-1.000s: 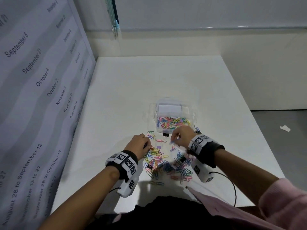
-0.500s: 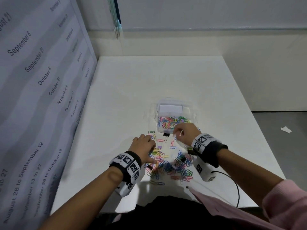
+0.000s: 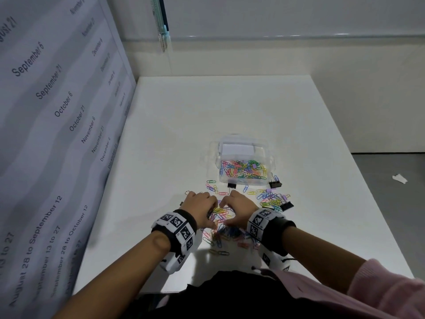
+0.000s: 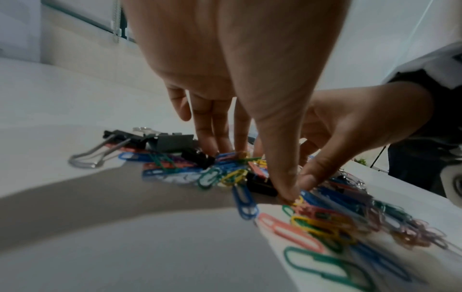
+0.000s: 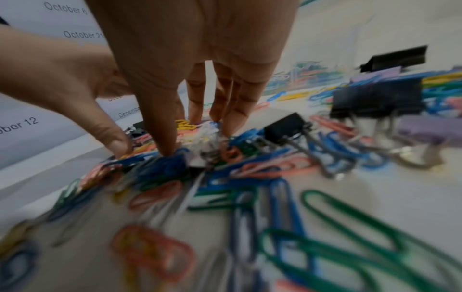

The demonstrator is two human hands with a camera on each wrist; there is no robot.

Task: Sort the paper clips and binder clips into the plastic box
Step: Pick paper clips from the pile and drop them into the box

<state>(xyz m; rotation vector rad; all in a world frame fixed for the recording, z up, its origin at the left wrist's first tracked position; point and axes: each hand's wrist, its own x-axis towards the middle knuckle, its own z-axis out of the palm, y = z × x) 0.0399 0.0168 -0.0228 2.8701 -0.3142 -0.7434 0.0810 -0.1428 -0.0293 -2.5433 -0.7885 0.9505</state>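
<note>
The coloured paper clips (image 3: 220,217) are heaped under both hands' fingertips, well short of the plastic box (image 3: 243,162). Left hand (image 3: 202,204) and right hand (image 3: 239,209) fingers are spread, pressed down, nothing pinched. Black binder clips (image 5: 285,126) tangled alongside could be gathered too, mixing the sorts.

A: Can you see what the left hand (image 3: 202,204) holds?
B: No. From above, its fingers hide the paper clips (image 3: 220,215) under them. The right hand (image 3: 239,209) hides some too.
A: And the near clips by the right wrist?
B: All smeared. The green one (image 5: 362,243) runs off the picture's edge.
A: What is in the far half of the plastic box (image 3: 243,180)?
B: Something white. Too small to tell.
</note>
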